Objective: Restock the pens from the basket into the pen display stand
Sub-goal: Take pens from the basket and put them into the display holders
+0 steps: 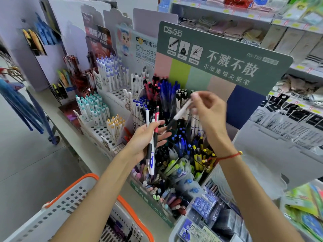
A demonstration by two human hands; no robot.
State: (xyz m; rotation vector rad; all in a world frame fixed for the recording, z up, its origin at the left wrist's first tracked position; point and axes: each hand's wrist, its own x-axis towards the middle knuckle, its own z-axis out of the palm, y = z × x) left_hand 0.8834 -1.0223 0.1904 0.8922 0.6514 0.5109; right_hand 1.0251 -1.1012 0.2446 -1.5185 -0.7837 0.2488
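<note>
My left hand (145,138) holds a small bunch of pens (152,145), white, black and red, palm up over the front of the pen display stand (225,55). My right hand (208,110) is raised above the stand and pinches one white pen with a black end (178,116), tilted and blurred by motion. The stand's compartments hold blue, black, yellow and green pens. The white basket with an orange rim (70,194) sits at the bottom left, under my left forearm, with a few dark pens inside.
More pen displays (111,79) with white and teal pens stand to the left on the same counter. Boxes of blue stationery (206,215) lie at the bottom right. Shelves with folded cloths (236,27) and packaged goods run behind and to the right.
</note>
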